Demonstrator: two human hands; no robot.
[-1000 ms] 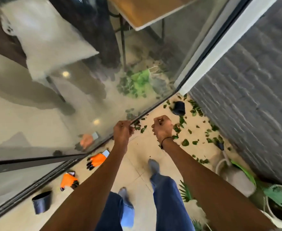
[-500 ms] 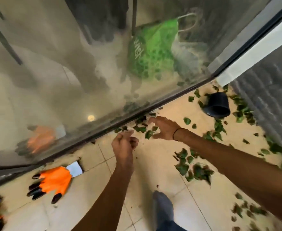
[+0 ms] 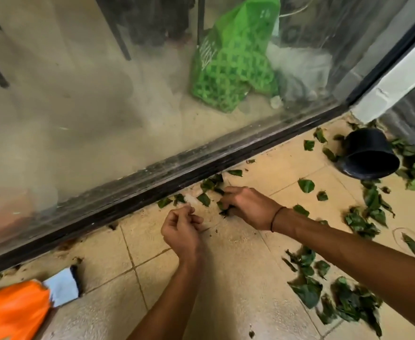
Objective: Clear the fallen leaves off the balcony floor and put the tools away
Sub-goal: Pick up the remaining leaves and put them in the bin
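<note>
Head view. Right hand (image 3: 248,207), fingers curled down onto green leaves (image 3: 207,192) beside the door track (image 3: 152,192), gathering several beneath the fingertips. Left hand (image 3: 180,229), fingers loosely curled; whether it holds anything cannot be told. More leaves lie scattered around a tipped black pot (image 3: 369,157).

Green leaves (image 3: 307,185) lie scattered flat on the beige tiled balcony floor (image 3: 238,278). A small cluster (image 3: 207,185) sits tight against the dark door track at the far edge, and a thicker heap (image 3: 344,303) is piled near right, with more strewn along the far right.
</note>
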